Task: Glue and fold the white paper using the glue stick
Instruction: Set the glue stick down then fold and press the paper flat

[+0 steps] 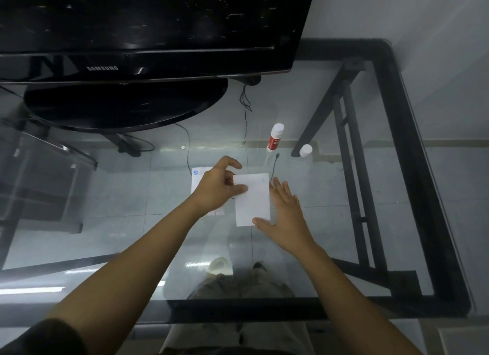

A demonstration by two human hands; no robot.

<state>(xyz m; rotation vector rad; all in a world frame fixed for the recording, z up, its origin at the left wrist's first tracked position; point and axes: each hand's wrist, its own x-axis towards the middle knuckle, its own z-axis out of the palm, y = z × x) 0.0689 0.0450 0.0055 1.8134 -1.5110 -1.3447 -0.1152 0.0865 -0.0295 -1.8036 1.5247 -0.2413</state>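
A folded white paper (252, 198) lies on the glass table in the middle of the view. My left hand (218, 186) rests its thumb on the paper's upper left edge, the other fingers curled above it. My right hand (287, 217) lies flat along the paper's right side, thumb pressing its lower right corner. Beyond the paper, a red and white glue stick (274, 137) stands upright without its cap. The white cap (305, 150) sits on the glass to its right.
Another white sheet with a blue logo (198, 180) lies partly under my left hand. A black monitor (148, 26) on a round stand (124, 105) fills the far left. The black table frame (412, 156) runs along the right. Thin cables (246, 108) cross the glass.
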